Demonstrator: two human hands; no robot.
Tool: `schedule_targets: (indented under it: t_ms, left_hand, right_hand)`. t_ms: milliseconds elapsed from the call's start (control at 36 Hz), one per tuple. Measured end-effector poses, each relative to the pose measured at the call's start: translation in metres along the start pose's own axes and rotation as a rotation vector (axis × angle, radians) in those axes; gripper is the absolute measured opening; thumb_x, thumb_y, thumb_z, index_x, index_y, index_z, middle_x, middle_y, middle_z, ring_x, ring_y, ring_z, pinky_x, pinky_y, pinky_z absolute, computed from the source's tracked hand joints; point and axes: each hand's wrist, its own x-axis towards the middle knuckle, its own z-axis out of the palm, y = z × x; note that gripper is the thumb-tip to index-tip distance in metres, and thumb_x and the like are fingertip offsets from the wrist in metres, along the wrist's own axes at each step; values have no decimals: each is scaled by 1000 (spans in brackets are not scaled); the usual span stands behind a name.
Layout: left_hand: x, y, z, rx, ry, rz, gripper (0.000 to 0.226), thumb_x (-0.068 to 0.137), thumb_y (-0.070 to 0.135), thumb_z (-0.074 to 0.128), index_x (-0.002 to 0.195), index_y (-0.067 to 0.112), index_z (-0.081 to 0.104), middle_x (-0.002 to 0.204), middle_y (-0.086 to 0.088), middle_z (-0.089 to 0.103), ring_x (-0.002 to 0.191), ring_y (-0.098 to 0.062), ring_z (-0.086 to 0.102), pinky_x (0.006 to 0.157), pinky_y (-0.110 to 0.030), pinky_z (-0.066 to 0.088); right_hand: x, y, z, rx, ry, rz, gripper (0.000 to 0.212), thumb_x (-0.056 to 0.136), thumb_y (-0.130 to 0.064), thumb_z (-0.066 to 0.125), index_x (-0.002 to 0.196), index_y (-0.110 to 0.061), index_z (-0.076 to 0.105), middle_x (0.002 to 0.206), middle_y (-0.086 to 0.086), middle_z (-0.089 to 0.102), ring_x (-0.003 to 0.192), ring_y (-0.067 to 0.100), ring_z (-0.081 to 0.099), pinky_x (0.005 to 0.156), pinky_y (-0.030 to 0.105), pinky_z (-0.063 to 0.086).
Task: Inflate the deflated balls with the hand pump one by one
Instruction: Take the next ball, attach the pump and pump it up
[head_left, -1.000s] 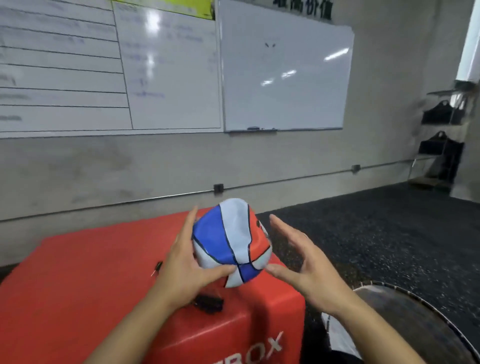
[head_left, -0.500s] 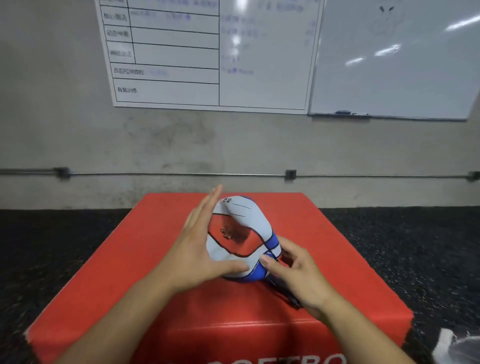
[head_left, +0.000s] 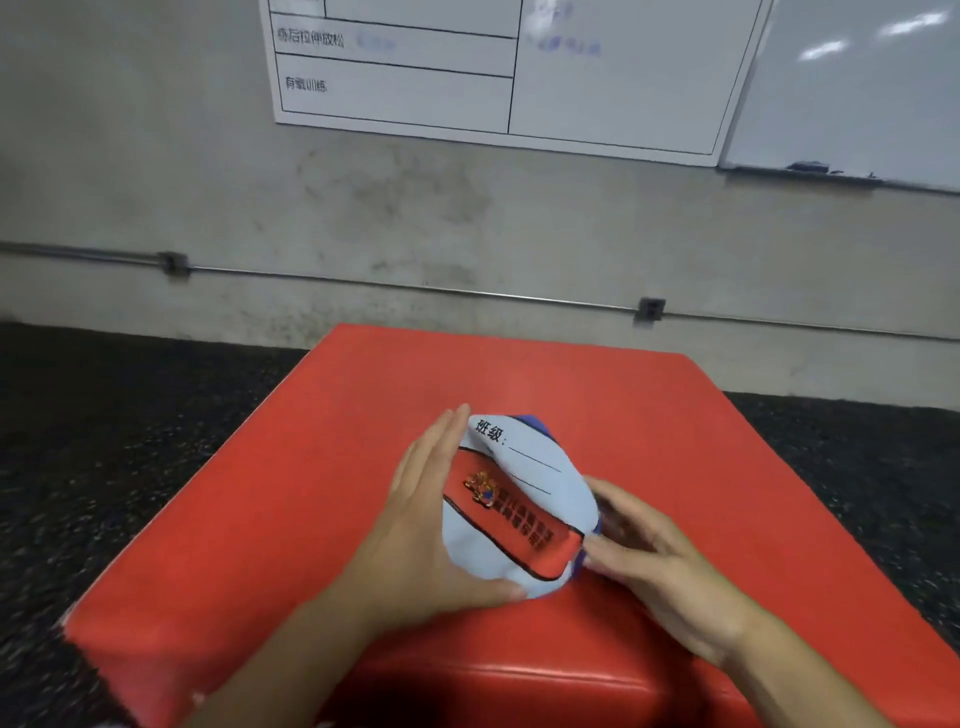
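A deflated ball (head_left: 514, 499) with white, red and blue panels and printed writing lies crumpled on top of the red padded box (head_left: 519, 379). My left hand (head_left: 415, 545) holds its left side, fingers laid straight up along it and thumb hooked round its lower front edge. My right hand (head_left: 654, 561) touches the ball's right edge with relaxed fingertips. No hand pump shows; a dark patch sits between the ball and my right fingers, and I cannot tell what it is.
The box stands on dark speckled rubber floor (head_left: 104, 415) close to a grey concrete wall. A metal conduit (head_left: 415, 288) runs along the wall. Above hang a printed wall chart (head_left: 415, 78) and a whiteboard (head_left: 857, 78).
The ball has come down from the air onto the box top and turned, its red printed panel now facing up. My right hand has closed in onto its right edge. The view tilted downward.
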Motion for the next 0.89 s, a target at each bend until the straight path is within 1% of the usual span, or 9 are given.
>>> schedule_targets:
  t_ms: [83, 139, 222, 361, 500, 583, 694, 833, 889]
  left_hand:
    - [3, -17, 12, 127, 25, 154, 135, 64, 69, 88, 167, 38, 5, 174, 7, 7, 162, -20, 6, 125, -48, 22]
    - [4, -26, 18, 142, 30, 184, 132, 67, 58, 92, 167, 34, 8, 173, 8, 12, 162, -22, 8, 126, -51, 25]
    - [5, -28, 16, 88, 68, 150, 123, 72, 62, 85, 167, 35, 11, 172, 15, 17, 161, -16, 13, 129, -35, 20]
    - [-1, -33, 11, -167, 99, -66, 100, 85, 60, 68, 164, 40, 8, 166, 23, 26, 154, 4, 24, 118, -10, 23]
    - [-5, -42, 9, -323, 101, -189, 85, 90, 64, 57, 159, 51, 10, 164, 23, 29, 151, 10, 25, 123, -29, 32]
    - [-7, -42, 5, -354, 108, -234, 93, 84, 68, 62, 159, 53, 11, 165, 17, 30, 149, 12, 26, 125, -37, 33]
    - [-10, -43, 0, -298, 85, -274, 122, 70, 79, 72, 166, 39, 8, 167, 17, 28, 147, 15, 27, 123, -25, 30]
    - [-16, -40, -3, -355, 69, -301, 126, 67, 68, 84, 166, 39, 10, 146, 40, 42, 134, 20, 42, 104, -3, 38]
    - [-17, -39, -5, -365, 40, -285, 127, 67, 60, 88, 166, 41, 9, 138, 46, 45, 133, 13, 49, 103, -8, 43]
  right_hand:
    - [3, -5, 11, 77, 12, 33, 75, 80, -47, 82, 149, -32, 55, 150, -11, 59, 139, 11, 55, 110, 38, 46]
    - [7, 2, 23, -1, 93, -21, 59, 94, -25, 78, 148, -25, 55, 145, -11, 63, 138, 9, 56, 110, 29, 48]
    - [10, 16, 33, -125, 217, -91, 55, 98, 6, 65, 143, -25, 59, 142, -11, 65, 138, 10, 57, 116, 34, 45]
    - [4, 31, 40, -576, 296, -333, 50, 99, -2, 67, 136, -35, 65, 142, -26, 61, 139, -1, 52, 118, 24, 38]
    - [-1, 42, 43, -804, 240, -454, 45, 101, -9, 66, 141, -29, 61, 151, -19, 54, 140, 1, 50, 116, 21, 38]
    - [-6, 45, 46, -870, 226, -468, 48, 100, -7, 69, 142, -27, 58, 152, -20, 52, 140, 1, 50, 115, 32, 42]
    - [-8, 40, 45, -914, 204, -474, 41, 100, -24, 69, 140, -27, 57, 145, -23, 57, 135, 1, 54, 111, 38, 47]
    - [-1, 32, 41, -631, 521, -314, 30, 101, -29, 66, 130, -29, 60, 127, -18, 65, 124, 10, 61, 103, 42, 53]
    - [4, 32, 37, -553, 549, -121, 40, 100, -32, 67, 138, -34, 56, 133, -18, 63, 126, 4, 59, 105, 36, 51]
